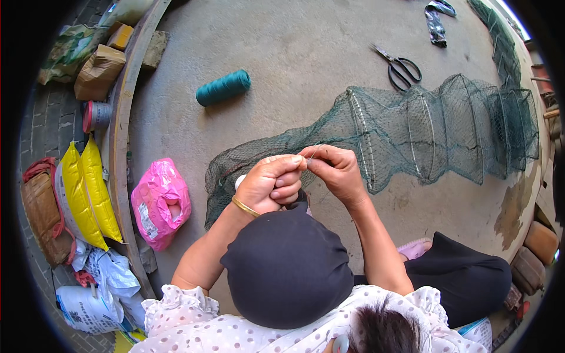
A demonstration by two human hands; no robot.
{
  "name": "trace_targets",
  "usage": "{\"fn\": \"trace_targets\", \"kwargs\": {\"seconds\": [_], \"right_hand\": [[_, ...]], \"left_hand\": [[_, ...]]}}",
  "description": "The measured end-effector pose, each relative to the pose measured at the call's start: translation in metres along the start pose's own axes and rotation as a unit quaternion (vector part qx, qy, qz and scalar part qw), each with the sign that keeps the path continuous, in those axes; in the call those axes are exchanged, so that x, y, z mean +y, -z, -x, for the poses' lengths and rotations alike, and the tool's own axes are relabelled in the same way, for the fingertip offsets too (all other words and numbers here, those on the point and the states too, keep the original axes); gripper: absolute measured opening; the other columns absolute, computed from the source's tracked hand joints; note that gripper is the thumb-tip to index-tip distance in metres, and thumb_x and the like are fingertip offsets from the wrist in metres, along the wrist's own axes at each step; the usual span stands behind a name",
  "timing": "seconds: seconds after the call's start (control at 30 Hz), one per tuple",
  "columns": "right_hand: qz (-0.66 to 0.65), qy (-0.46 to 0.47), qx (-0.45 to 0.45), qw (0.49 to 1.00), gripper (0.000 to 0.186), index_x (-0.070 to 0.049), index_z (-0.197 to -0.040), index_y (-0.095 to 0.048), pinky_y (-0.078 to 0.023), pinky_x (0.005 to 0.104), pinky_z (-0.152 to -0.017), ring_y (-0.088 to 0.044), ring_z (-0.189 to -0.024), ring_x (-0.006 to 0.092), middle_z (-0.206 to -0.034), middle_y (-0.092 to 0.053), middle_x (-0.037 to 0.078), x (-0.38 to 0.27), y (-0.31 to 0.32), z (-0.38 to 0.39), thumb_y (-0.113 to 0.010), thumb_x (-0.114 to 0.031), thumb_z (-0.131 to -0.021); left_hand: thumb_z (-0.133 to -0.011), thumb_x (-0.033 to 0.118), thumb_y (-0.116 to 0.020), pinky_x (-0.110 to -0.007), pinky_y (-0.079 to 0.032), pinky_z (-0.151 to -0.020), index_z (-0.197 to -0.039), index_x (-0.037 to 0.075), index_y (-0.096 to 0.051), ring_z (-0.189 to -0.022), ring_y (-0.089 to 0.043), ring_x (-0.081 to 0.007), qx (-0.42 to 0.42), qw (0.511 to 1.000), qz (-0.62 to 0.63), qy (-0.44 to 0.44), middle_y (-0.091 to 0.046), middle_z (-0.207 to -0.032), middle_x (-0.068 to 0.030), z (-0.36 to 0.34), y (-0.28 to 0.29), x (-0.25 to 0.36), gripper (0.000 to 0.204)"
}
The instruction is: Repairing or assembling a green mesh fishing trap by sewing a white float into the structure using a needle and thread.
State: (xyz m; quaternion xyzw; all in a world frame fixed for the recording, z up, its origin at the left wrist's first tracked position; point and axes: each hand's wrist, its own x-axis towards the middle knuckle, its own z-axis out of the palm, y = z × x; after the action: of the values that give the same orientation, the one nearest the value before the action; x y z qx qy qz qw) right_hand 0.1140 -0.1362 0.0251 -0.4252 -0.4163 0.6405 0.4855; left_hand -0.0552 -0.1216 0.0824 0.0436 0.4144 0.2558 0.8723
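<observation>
My left hand point(272, 183), with a gold bangle at the wrist, is closed, thumb and forefinger pinched together. Its fingertips meet those of my right hand point(336, 170), also pinched, above my dark-clad knee. A thin strand point(314, 152) shows at the right fingertips; whether it is thread or wire I cannot tell. What the left fingers pinch is too small to make out. Behind both hands stretches a green mesh net trap point(388, 138) with hoops. A roll of teal twine point(223, 88) lies beyond the hands, to the left. Part of a white object point(240, 181) peeks out beside my left hand.
Black-handled scissors point(402, 69) lie beyond the net on the concrete floor point(282, 53). A pink plastic bag point(160, 203) sits left of my left arm. Along a raised edge point(120, 129) stand cardboard boxes point(100, 72), yellow packets point(88, 191) and a white bucket point(88, 309).
</observation>
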Motion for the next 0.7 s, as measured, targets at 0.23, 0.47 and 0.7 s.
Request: {"fn": "trace_targets", "kwargs": {"seconds": [0.23,0.47,0.7], "right_hand": [[0.030,-0.113,0.072,0.991,0.010,0.002,-0.084,-0.068,-0.033,0.0199,-0.051,-0.044,-0.058,0.0009,-0.064,-0.054,-0.005,-0.011,0.009,0.020,-0.064,-0.008,-0.083],[0.013,-0.116,0.089,0.989,0.009,0.002,-0.087,-0.068,-0.030,0.0190,-0.048,-0.040,-0.054,0.0001,-0.066,-0.056,-0.005,-0.013,0.005,0.020,-0.063,-0.006,-0.083],[-0.360,-0.135,-0.001,0.923,0.034,-0.002,-0.117,-0.064,-0.026,0.0188,-0.045,-0.034,-0.049,0.0007,-0.063,-0.051,-0.007,0.001,0.003,0.017,-0.053,0.000,-0.085]], "left_hand": [[-0.086,0.011,-0.065,-0.020,-0.023,-0.040,-0.087,0.002,-0.065,-0.042,-0.034,-0.0034,0.113,0.965,-0.192,-0.141,-0.047,-0.056,0.0041,-0.005,-0.007,0.002,0.009],[-0.091,0.013,-0.061,-0.021,-0.024,-0.040,-0.089,0.002,-0.064,-0.042,-0.031,-0.0035,0.081,0.970,-0.181,-0.142,-0.043,-0.056,0.0048,-0.012,-0.001,0.000,0.011],[-0.099,0.019,-0.048,-0.021,-0.025,-0.040,-0.093,0.004,-0.059,-0.041,-0.030,-0.0049,-0.057,0.995,0.073,0.048,-0.035,-0.053,0.0057,-0.013,0.006,-0.015,0.018]]}}
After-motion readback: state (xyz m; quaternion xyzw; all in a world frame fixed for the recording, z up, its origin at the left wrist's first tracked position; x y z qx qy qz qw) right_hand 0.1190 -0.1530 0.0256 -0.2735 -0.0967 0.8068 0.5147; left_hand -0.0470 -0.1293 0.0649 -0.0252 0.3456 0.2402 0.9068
